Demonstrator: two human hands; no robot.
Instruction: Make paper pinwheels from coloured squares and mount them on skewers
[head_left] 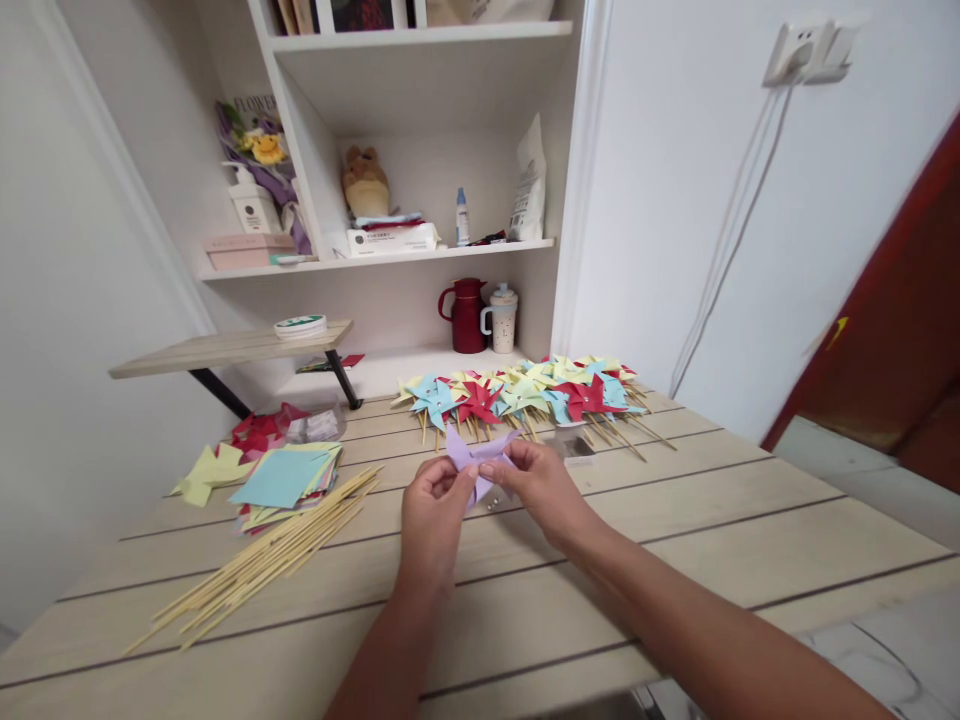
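A purple paper pinwheel, without a stick, is held up over the middle of the table between both hands. My left hand pinches its left side, thumb towards its centre. From the right, my right hand grips the paper with thumb and fingers closed, the two thumbs almost meeting. Just below the paper, a few small shiny beads or pins lie on the wood. Behind the hands, many finished pinwheels in red, blue and yellow rest in a pile on their sticks.
Left on the slatted table are loose wooden sticks, a stack of coloured paper squares and a yellow folded paper. A small clear box sits by the pile. A red jug and a cup stand behind.
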